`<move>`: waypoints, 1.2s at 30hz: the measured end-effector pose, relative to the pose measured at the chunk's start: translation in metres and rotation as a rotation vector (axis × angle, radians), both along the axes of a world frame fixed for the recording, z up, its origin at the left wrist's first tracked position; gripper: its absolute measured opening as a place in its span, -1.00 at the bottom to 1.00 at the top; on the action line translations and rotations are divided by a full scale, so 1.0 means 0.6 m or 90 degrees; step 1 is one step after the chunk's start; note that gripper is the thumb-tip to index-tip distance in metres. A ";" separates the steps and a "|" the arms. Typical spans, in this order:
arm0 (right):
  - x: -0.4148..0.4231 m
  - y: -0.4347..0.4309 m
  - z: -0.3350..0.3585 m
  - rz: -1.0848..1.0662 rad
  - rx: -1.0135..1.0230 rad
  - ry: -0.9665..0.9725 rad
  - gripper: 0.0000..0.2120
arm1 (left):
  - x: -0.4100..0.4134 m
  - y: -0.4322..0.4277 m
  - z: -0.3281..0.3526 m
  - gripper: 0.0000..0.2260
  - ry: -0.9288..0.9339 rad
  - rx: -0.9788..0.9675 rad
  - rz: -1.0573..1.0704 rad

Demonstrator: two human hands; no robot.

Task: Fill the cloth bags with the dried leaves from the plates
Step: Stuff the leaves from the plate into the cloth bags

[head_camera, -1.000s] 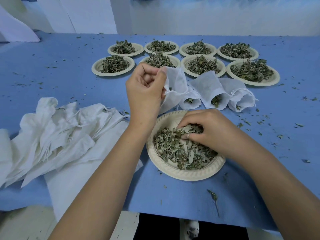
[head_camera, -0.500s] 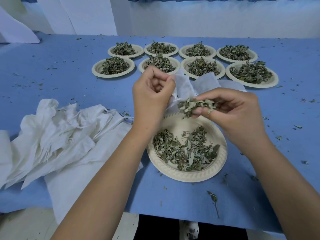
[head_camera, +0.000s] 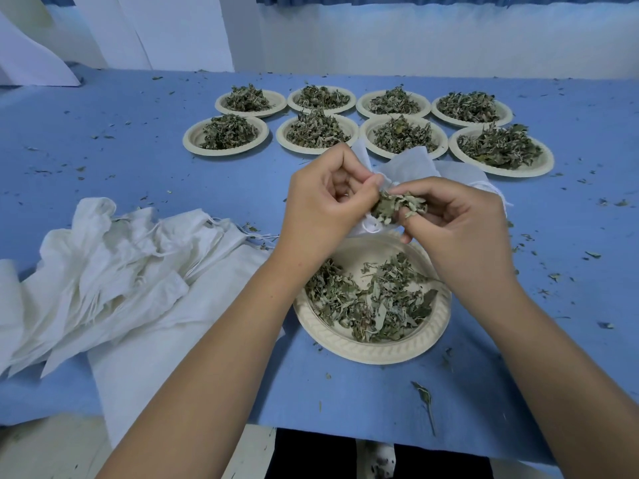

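Note:
My left hand [head_camera: 325,198] grips the mouth of a small white cloth bag [head_camera: 367,227] above the near paper plate [head_camera: 439,326]. My right hand [head_camera: 456,219] pinches a clump of dried leaves [head_camera: 397,205] right at the bag's opening, touching my left thumb. Loose dried leaves [head_camera: 370,302] cover much of the near plate. The bag's body is mostly hidden behind my hands.
Several paper plates heaped with dried leaves [head_camera: 316,131] stand in two rows at the back. Other white bags [head_camera: 415,164] lie behind my hands. A pile of empty cloth bags [head_camera: 114,271] lies at the left on the blue tablecloth [head_camera: 103,160], strewn with leaf crumbs.
My right hand lifted a clump of leaves off the near plate and carried it left to the bag's mouth. My left hand kept holding the bag.

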State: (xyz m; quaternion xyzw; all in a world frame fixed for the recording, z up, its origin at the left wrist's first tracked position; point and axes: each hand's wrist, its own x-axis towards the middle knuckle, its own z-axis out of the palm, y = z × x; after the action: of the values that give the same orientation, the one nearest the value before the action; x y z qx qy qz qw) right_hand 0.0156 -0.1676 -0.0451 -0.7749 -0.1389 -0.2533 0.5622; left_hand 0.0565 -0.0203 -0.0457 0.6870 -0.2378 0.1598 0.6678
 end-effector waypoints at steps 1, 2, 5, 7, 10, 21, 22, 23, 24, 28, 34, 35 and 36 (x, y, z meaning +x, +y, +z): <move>0.001 -0.001 -0.003 -0.023 -0.030 -0.008 -0.60 | 0.000 0.000 -0.001 -0.83 -0.002 0.004 -0.004; 0.003 -0.002 -0.005 -0.047 -0.072 -0.022 -0.59 | 0.001 0.000 -0.002 -0.82 -0.005 0.012 -0.009; 0.002 0.001 -0.005 -0.087 -0.208 -0.080 -0.67 | 0.001 -0.001 -0.005 -0.82 -0.021 0.052 -0.020; 0.002 0.003 -0.003 -0.091 -0.276 -0.095 -0.70 | 0.000 -0.002 -0.007 -0.85 -0.030 0.072 -0.027; 0.002 0.002 0.001 -0.060 -0.278 -0.075 -0.69 | 0.000 -0.003 -0.007 -0.86 -0.032 0.075 -0.029; 0.000 0.005 -0.002 -0.062 -0.245 -0.051 -0.79 | -0.002 -0.003 -0.003 -0.83 -0.017 0.071 -0.031; 0.001 0.004 -0.003 -0.063 -0.244 -0.042 -0.79 | -0.002 -0.004 -0.004 -0.82 -0.017 0.073 -0.033; 0.003 0.003 -0.002 -0.063 -0.231 -0.026 -0.77 | -0.001 -0.004 -0.003 -0.82 -0.016 0.072 -0.032; 0.003 0.002 -0.001 -0.056 -0.208 -0.006 -0.74 | -0.001 -0.003 -0.003 -0.81 -0.014 0.070 -0.029; 0.003 -0.003 0.006 -0.030 -0.163 -0.001 -0.67 | 0.000 0.000 -0.001 -0.79 -0.003 0.054 -0.019; 0.000 -0.002 0.005 -0.028 -0.173 -0.028 -0.77 | -0.001 0.000 0.001 -0.78 -0.002 0.052 -0.015; 0.001 -0.002 0.005 -0.031 -0.165 -0.022 -0.77 | -0.001 0.000 0.001 -0.78 -0.002 0.053 -0.016; 0.001 -0.002 0.004 -0.033 -0.162 -0.019 -0.77 | -0.001 0.000 0.001 -0.78 -0.002 0.055 -0.017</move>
State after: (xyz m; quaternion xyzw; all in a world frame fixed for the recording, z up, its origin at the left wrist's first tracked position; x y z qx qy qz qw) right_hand 0.0160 -0.1686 -0.0425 -0.8393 -0.1582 -0.2592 0.4509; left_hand 0.0558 -0.0205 -0.0451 0.7116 -0.2547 0.1416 0.6393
